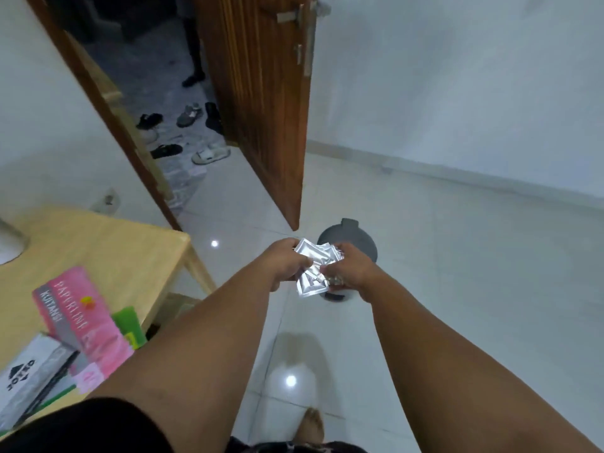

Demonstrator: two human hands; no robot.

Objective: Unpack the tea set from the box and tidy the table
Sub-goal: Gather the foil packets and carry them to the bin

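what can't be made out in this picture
Head view only:
- Bin: mostly hidden behind the left hand, right hand and foil packets; whether its lid is open or shut is unclear.
- Foil packets: overlapped, blurred and partly covered by fingers, so their count and print are unreadable.
- White object on the table: cut off by the left edge.

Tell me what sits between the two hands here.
In the head view, silvery foil packets fill the gap, gripped by the left hand and the right hand, above a grey bin on the floor.
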